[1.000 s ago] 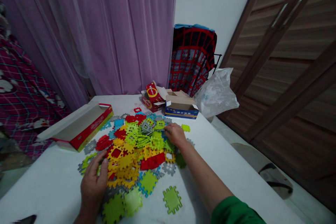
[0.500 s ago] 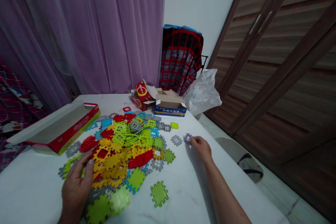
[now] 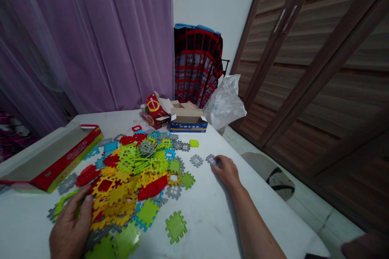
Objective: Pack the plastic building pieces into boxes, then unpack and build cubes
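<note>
A heap of interlocking plastic tiles [image 3: 118,194] in yellow, green, red, blue and grey lies on the white table [image 3: 206,230]. My left hand [image 3: 71,220] rests at the heap's left edge, thumb and fingers apart, fingertips beside the yellow and red tiles. Whether it presses on a tile is hard to see. On the right, my right hand [image 3: 227,171] pinches the edge of a grey tile [image 3: 210,159] at the table surface. Another grey tile [image 3: 196,161] lies just left of it. A single green tile [image 3: 176,227] sits apart near the front.
An open red-and-green box [image 3: 71,156] stands at the left. Red [image 3: 155,106] and blue [image 3: 188,124] cartons stand at the back, beside a white plastic bag [image 3: 226,103]. A wooden wardrobe [image 3: 291,89] is at the right. A blurred dark shape [image 3: 366,247] shows bottom right.
The view has turned to the right, so the table contents sit further left. My right hand has brought the grey tile nearer the loose grey one. A blurred shape has appeared bottom right.
</note>
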The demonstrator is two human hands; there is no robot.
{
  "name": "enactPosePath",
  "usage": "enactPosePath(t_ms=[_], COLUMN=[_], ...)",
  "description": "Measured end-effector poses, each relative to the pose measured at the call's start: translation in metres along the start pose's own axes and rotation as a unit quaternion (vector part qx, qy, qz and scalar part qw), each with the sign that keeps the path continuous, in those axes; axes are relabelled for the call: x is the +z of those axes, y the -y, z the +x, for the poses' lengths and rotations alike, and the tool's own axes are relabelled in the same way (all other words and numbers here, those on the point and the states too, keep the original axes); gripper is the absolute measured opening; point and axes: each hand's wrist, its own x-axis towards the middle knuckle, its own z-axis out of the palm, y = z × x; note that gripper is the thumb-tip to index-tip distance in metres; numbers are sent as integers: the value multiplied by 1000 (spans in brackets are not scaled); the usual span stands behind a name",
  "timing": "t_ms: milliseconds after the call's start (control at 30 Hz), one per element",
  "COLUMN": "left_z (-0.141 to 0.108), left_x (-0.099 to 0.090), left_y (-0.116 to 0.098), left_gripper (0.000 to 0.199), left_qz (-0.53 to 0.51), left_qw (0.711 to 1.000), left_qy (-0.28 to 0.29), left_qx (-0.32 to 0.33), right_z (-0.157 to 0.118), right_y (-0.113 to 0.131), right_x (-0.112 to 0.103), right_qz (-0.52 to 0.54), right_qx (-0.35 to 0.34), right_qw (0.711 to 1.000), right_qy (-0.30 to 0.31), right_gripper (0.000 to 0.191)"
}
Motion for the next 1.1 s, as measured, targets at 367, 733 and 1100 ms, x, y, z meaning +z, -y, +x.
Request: enactPosePath(t_ms=[367, 733, 1100], left_z=[2, 5, 4], left_x=[2, 5, 6], left_y=[4, 11, 11], left_gripper=[49, 49, 48], left_qz=[10, 9, -6], left_qw=[1000, 997, 997], left_qy=[-23, -30, -30], left_qx=[15, 65, 66], right_z=[-4, -11, -11], right_y=[59, 62, 64], right_x=[27, 28, 26], right_qz=[68, 33, 17], right_qx=[-32, -9, -9], right_qw=[996, 999, 1000], right_qy=[-55, -21, 3], right_gripper=[33, 40, 42])
